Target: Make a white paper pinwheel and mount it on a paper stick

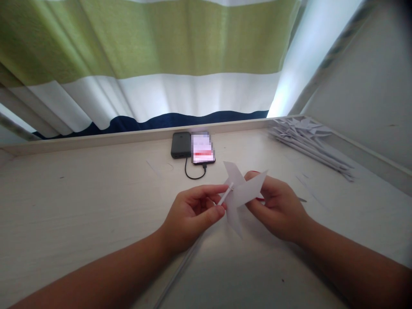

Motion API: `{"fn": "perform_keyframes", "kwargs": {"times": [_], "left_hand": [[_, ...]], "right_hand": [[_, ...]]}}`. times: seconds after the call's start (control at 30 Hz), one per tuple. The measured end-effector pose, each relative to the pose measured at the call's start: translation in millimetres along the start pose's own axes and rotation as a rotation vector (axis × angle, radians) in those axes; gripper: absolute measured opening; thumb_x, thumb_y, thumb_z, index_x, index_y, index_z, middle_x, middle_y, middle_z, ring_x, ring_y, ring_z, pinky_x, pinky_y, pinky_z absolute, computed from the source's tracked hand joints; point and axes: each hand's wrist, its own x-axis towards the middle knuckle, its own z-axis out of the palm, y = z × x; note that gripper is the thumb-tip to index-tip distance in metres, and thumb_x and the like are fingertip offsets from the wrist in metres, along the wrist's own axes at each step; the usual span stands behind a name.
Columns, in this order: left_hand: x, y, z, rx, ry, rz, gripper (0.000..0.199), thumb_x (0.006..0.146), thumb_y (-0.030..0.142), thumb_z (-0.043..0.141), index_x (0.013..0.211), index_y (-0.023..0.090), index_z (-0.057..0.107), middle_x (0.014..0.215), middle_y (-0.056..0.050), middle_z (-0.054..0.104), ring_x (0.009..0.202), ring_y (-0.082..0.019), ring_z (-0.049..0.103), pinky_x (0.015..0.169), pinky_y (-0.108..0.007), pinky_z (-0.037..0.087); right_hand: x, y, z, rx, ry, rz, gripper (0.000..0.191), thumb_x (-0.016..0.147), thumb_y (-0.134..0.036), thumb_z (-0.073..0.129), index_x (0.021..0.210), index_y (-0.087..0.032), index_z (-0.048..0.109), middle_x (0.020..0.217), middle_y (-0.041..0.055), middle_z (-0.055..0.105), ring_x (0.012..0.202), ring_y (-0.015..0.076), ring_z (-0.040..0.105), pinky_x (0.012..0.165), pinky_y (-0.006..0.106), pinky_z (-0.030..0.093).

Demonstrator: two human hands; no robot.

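A white paper pinwheel with folded, pointed blades is held up between my two hands over the table. My left hand pinches a thin white paper stick whose tip lies against the middle of the pinwheel. Below that hand, a long white stick slants to the bottom edge, apparently the same one. My right hand is closed at the pinwheel's right side, its fingertips partly hidden behind a blade. Scissors lie behind the right hand, mostly covered, with bits of red handle showing.
A black power bank and a lit phone, joined by a short cable, lie at the back of the white table. Several paper pinwheels and sticks are piled back right. A striped curtain hangs behind.
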Motion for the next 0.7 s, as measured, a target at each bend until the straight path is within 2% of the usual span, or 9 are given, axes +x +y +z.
{"fn": "perform_keyframes", "kwargs": {"times": [0.3,0.7], "left_hand": [[-1.0,0.5,1.2,-0.013,-0.021,-0.008,0.037,0.074,0.019,0.072,0.111,0.021,0.065,0.062,0.003,0.054,0.054,-0.005,0.043,0.051,-0.016,0.037],[-0.4,1.6,2.7,0.033,-0.018,-0.030,0.040,0.074,0.023,0.072,0.113,0.020,0.064,0.066,0.002,0.054,0.056,-0.007,0.045,0.053,-0.020,0.038]], "right_hand": [[-3.7,2.4,3.1,-0.028,0.036,0.094,0.014,0.082,-0.016,0.056,0.069,-0.020,0.050,0.075,0.0021,0.057,0.072,0.0174,0.054,0.064,0.030,0.044],[1.0,-1.4,1.4,-0.077,0.022,0.045,0.013,0.075,-0.008,0.057,0.070,-0.019,0.053,0.070,-0.0015,0.055,0.065,0.0133,0.052,0.060,0.026,0.040]]}}
